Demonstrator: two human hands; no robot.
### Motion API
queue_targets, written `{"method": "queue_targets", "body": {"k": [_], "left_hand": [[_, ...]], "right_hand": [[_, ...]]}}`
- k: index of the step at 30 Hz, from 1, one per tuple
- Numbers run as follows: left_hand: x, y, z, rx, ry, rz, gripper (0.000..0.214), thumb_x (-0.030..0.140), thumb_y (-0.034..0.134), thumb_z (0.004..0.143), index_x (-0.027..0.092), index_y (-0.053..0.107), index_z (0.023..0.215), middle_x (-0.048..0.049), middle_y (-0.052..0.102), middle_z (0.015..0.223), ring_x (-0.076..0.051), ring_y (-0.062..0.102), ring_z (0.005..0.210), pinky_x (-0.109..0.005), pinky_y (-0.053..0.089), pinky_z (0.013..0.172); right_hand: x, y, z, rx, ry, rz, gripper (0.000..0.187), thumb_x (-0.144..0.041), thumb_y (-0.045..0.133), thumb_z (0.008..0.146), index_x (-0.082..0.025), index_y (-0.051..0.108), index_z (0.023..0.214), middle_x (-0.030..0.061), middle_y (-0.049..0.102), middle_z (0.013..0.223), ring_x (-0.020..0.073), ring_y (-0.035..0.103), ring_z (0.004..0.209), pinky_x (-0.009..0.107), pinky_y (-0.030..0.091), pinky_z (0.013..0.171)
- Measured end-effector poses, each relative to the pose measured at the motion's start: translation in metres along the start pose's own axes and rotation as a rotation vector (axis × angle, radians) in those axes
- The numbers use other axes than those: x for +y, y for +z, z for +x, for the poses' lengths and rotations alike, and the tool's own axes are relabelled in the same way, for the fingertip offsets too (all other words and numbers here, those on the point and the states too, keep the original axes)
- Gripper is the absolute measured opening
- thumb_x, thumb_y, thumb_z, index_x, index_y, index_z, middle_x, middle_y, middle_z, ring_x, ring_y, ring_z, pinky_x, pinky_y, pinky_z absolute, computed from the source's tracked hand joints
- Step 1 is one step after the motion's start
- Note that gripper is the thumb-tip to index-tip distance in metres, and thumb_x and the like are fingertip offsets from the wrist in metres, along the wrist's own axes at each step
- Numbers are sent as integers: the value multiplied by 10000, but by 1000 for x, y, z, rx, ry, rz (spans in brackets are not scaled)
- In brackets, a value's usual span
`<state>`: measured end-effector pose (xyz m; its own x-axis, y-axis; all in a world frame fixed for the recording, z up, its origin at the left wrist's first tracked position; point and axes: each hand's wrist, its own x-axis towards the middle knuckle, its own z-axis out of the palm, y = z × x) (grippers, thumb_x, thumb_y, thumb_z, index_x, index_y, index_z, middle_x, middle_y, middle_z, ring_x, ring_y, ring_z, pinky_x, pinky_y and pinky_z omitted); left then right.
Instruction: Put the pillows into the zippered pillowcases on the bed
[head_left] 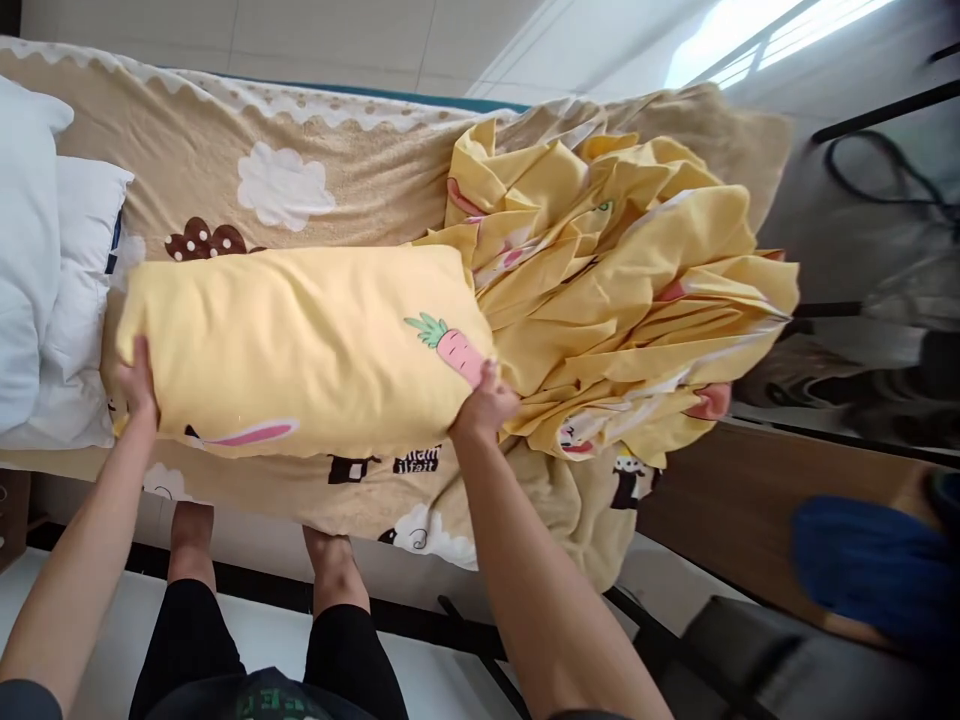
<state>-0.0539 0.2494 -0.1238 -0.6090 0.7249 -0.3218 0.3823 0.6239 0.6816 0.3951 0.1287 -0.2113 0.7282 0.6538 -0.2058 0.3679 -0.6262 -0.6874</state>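
Note:
A plump yellow pillow [300,340], printed with a pink carrot and a rabbit's ear, lies lengthwise over the bed in front of me. My left hand [139,385] is closed on its left end, near the lower corner. At the opposite end, my right hand [486,402] grips the lower right corner beside the carrot print. The fingers of both hands are partly hidden by the cloth. Touching the pillow's right end is a crumpled heap of yellow printed bedding [615,290], loosely gathered in folds.
A tan blanket [202,140] with cloud and sheep prints covers the bed. White pillows [82,260] are piled at its left end. Beyond the right end stand a brown wooden surface [697,490], a blue cloth item [862,560] and dark metal bars [885,110]. A tiled wall runs behind.

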Motion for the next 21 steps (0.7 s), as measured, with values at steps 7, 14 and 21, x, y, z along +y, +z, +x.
{"method": "queue_targets", "body": {"k": [7,14,21], "left_hand": [[-22,-100,11,215,202,306,468,597,537,860,157,621,995,-115,691,1014,-332,642,1039,-520,514,922],[0,-58,-28,-187,752,607,509,340,451,955,207,408,1445,-173,463,1492,-304,366,1445,-524,323,1174],[41,94,-10,-713,960,833,487,271,322,987,149,493,1426,-132,479,1508,-240,360,1457,-473,223,1222]], "right_hand": [[-2,-79,-100,22,-70,-261,480,-614,429,909,-274,392,572,3,427,505,191,404,518,343,297,521],[-63,-18,-144,-12,-453,-316,204,-300,479,961,-220,645,1048,123,720,877,269,654,810,404,493,754],[-155,131,-81,-609,-690,-332,450,-281,335,999,-207,499,1412,93,547,1450,224,445,1384,444,302,1142]]}}
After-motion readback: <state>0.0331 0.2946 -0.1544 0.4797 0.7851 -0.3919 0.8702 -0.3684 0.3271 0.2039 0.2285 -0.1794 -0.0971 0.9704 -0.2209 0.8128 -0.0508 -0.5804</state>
